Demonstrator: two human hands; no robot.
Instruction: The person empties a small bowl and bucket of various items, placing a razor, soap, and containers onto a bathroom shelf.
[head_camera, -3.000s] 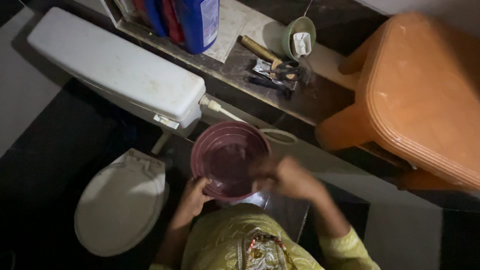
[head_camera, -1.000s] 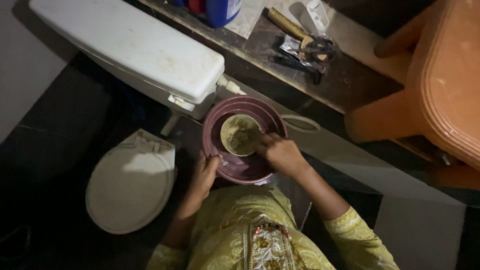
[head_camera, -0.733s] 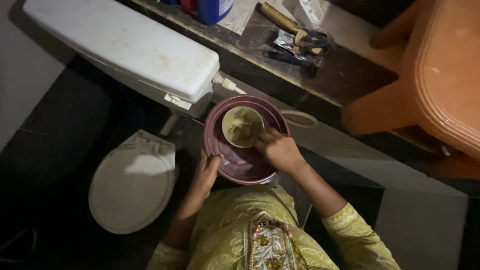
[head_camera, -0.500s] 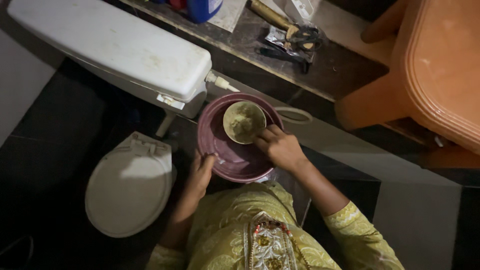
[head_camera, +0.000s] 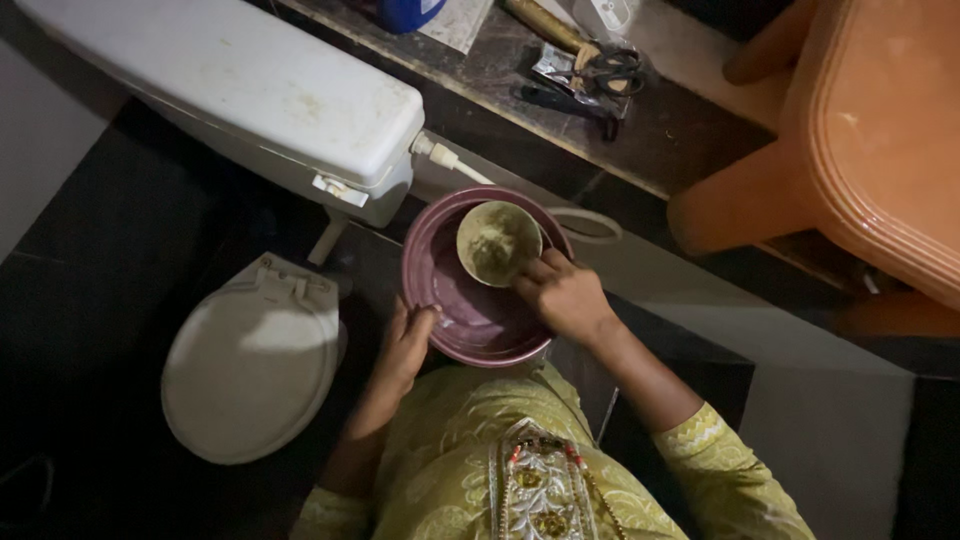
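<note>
**Two hands at a maroon basin beside a toilet**

Head view. The left hand (head_camera: 408, 345) reaches up from the lower middle of the picture, and its fingers (head_camera: 420, 318) curl closed over the near left rim of the maroon basin (head_camera: 470, 315), which is held in front of the person's chest, just right of the toilet cistern (head_camera: 230, 85). The right hand (head_camera: 568, 297) comes in from the right with the forearm slanting down to a yellow sleeve (head_camera: 725, 480); its fingers (head_camera: 540, 268) close on the near right edge of the small pale bowl (head_camera: 498, 243). This bowl sits inside the basin, against its far wall, and holds a pale greenish, powdery mass.

Hidden or unclear: the light is dim, so the exact nature of the bowl's contents cannot be told. The thumb of the right hand is not visible. The blue bottle (head_camera: 408, 12) on the dark counter (head_camera: 660, 140) is cut off by the top edge, and the orange plastic stool (head_camera: 880, 150) by the right edge. Scissors (head_camera: 610, 68) lie on the counter among small items too dark to name. The closed toilet lid (head_camera: 248, 358) lies lower left.

Against the frame three seconds earlier: the basin was then empty and the right hand blurred above it; now the small bowl rests inside. Half a second ago both grips were as now.
</note>
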